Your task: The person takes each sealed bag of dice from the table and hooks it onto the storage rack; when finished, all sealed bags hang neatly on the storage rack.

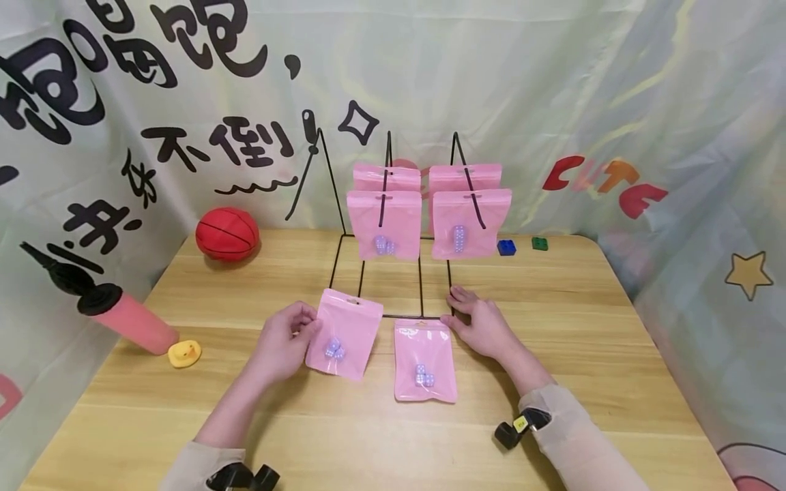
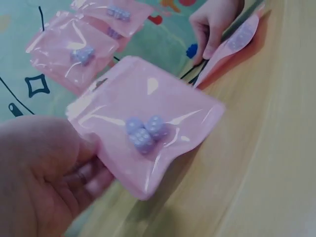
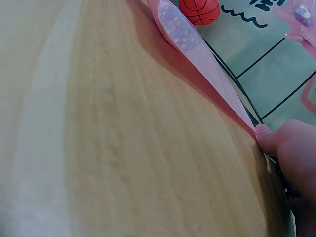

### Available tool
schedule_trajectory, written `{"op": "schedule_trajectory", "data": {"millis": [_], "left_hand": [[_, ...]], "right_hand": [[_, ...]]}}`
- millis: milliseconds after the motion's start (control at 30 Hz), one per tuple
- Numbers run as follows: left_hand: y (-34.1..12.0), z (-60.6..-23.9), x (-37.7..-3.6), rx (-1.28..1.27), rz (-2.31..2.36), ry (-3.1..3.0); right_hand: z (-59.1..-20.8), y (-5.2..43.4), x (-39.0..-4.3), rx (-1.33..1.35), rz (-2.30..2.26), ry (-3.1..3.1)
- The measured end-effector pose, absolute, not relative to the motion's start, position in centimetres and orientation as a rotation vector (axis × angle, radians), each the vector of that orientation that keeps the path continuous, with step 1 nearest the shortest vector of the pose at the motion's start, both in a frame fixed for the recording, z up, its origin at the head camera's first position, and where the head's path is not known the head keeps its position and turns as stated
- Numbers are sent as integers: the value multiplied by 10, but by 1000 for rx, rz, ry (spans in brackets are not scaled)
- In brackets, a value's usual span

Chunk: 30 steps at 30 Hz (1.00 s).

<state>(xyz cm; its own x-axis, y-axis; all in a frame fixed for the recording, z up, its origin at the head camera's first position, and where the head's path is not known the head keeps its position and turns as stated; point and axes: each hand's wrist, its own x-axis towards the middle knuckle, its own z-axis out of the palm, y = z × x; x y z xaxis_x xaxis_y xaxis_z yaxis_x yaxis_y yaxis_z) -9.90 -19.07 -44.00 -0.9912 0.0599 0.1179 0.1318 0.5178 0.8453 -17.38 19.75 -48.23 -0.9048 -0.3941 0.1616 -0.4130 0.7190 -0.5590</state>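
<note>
In the head view my left hand (image 1: pixel 285 341) pinches the left edge of a pink zip bag (image 1: pixel 353 327), tilted and holding several lilac dice (image 2: pixel 143 133). A second pink bag (image 1: pixel 424 348) with dice lies on the table before the black wire rack (image 1: pixel 402 316). My right hand (image 1: pixel 485 327) grips the rack's front right corner, fingers at the side wire and thumb at the front, by that bag's top corner. Some of its fingers are hidden in the right wrist view. More pink bags (image 1: pixel 383 215) with dice hang on the rack's middle and right hooks; the left hook (image 1: pixel 331 177) is bare.
A red toy basketball (image 1: pixel 227 234) sits at the back left. Nearer stand a pink bottle with a black top (image 1: pixel 132 320) and a yellow rubber duck (image 1: pixel 184 353). Blue (image 1: pixel 506 247) and green (image 1: pixel 540 243) toy bricks lie behind, right of the rack.
</note>
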Motion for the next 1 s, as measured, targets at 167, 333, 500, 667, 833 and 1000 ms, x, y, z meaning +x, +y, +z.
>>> {"op": "schedule_trajectory", "data": {"millis": [167, 333, 500, 667, 833, 1000], "left_hand": [[-201, -434, -101, -290, -1528, -2457], [-208, -426, -106, -291, -1522, -2352], [-215, -413, -110, -231, -1537, -2262], [-220, -397, -113, -233, -1575, -2133], [-223, -380, -119, -252, -1585, -2051], [-224, -370, -125, -222, -1613, -1982]], "right_hand": [[-483, 196, -174, 682, 960, -2880], [-483, 197, -172, 666, 965, -2878], [-482, 197, -172, 675, 960, -2866], [-481, 195, -172, 671, 960, -2869], [-482, 196, -171, 669, 954, -2862], [-481, 196, -171, 670, 954, -2857]]}}
